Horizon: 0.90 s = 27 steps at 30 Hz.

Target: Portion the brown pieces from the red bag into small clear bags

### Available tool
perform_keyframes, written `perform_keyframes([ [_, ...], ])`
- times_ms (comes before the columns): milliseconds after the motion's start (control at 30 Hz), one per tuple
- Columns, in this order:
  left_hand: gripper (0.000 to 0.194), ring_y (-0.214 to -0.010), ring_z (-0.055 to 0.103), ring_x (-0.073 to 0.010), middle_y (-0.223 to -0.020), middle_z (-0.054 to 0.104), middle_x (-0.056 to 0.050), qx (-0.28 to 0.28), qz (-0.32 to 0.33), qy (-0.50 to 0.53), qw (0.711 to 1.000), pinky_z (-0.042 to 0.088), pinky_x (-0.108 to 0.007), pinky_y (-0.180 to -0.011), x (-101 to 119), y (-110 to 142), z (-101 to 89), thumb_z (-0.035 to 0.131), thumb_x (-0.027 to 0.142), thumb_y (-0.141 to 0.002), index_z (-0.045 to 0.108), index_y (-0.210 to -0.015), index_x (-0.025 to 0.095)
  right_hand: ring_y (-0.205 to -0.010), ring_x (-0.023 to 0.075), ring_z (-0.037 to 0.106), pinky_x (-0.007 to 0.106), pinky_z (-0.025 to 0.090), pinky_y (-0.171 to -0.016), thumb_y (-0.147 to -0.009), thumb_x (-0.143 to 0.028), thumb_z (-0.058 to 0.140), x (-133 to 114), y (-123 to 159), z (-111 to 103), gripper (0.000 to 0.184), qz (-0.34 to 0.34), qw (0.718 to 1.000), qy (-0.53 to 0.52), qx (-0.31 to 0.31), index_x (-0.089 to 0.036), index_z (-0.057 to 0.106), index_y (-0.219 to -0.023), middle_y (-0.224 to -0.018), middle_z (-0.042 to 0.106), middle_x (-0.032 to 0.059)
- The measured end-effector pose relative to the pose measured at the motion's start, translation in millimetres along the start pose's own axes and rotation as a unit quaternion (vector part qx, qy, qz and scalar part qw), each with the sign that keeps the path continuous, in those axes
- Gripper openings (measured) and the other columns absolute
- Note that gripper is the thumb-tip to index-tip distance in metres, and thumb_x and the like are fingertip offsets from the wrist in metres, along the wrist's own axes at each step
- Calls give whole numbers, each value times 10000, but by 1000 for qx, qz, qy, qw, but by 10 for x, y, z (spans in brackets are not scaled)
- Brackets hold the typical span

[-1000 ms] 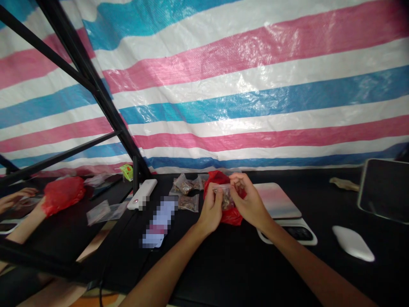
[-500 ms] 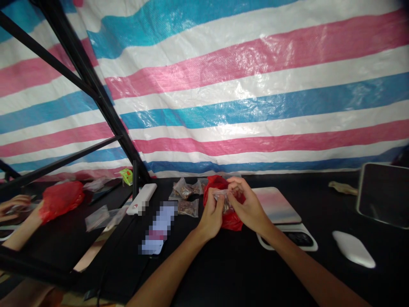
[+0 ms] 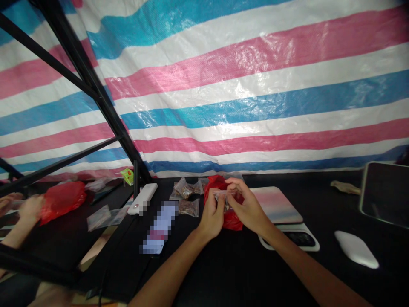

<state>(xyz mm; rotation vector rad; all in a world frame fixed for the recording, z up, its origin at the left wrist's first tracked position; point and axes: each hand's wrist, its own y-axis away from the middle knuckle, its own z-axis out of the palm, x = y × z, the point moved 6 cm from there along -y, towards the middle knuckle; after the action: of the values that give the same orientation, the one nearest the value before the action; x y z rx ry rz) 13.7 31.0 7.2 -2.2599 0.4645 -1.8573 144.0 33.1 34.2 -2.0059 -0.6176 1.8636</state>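
Left hand [image 3: 211,213] and right hand [image 3: 248,209] are both pinching a small clear bag [image 3: 225,199] of brown bits, center frame, right up against a crumpled red bag [image 3: 232,222]. Two similar filled bags [image 3: 188,207] sit just left.

Striped tarpaulin [image 3: 243,106], perhaps a scale [image 3: 276,204]

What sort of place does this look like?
Probably a makeshift work booth rather than a finished room: a striped tarp forms the wall, a black metal frame stands against it, and small plastic bags of something brown lie on a black table.
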Motion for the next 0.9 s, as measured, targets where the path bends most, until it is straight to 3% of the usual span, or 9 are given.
perform_keyframes([
  [167, 326, -975, 606, -197, -1064, 652, -56, 14, 19, -5, 1000, 454, -338, -897, 7, -6, -4, 443, 505, -1048, 555, -1073, 200, -790, 173, 603, 307, 515, -748, -963, -284, 574, 18, -4, -5, 216, 9, 1000, -4, 10, -263, 564, -1178, -872, 572, -10],
  [333, 309, -908, 604, -186, -1005, 652, -43, 23, 18, -24, 999, 447, -325, -854, -9, 4, -17, 425, 480, -1059, 564, -1076, 205, -904, 179, 634, 333, 529, -861, -977, -302, 581, 55, 1, 26, 327, 20, 1000, -17, -16, -289, 532, -1300, -974, 607, 6],
  [467, 289, -948, 608, -194, -1024, 648, -50, 7, 46, -31, 998, 448, -324, -876, 40, 14, -1, 429, 454, -1062, 575, -1092, 207, -868, 179, 634, 332, 533, -842, -975, -317, 592, 14, -6, 1, 255, 4, 1000, -23, -4, -280, 551, -1224, -926, 607, -1],
  [600, 240, -949, 577, -187, -1004, 604, -46, 67, 107, -52, 991, 438, -316, -896, 120, 10, -74, 446, 400, -1061, 583, -1039, 204, -820, 168, 610, 305, 521, -780, -970, -319, 605, -23, -22, -46, 258, 4, 1000, -24, 4, -274, 532, -1214, -902, 589, -7],
  [700, 203, -917, 567, -178, -969, 593, -36, 100, 108, -46, 988, 439, -305, -878, 112, -3, -123, 461, 368, -1058, 580, -1022, 207, -859, 170, 615, 316, 515, -834, -972, -301, 602, -36, -18, -33, 306, 2, 1000, -20, -11, -278, 519, -1266, -928, 594, -4],
  [900, 226, -894, 570, -183, -939, 600, -40, 104, 121, -32, 987, 446, -299, -861, 133, -1, -125, 511, 390, -1031, 606, -953, 200, -857, 181, 636, 323, 530, -819, -988, -307, 583, -24, 8, 19, 258, 2, 1000, -16, -4, -281, 548, -1242, -929, 622, 6],
])
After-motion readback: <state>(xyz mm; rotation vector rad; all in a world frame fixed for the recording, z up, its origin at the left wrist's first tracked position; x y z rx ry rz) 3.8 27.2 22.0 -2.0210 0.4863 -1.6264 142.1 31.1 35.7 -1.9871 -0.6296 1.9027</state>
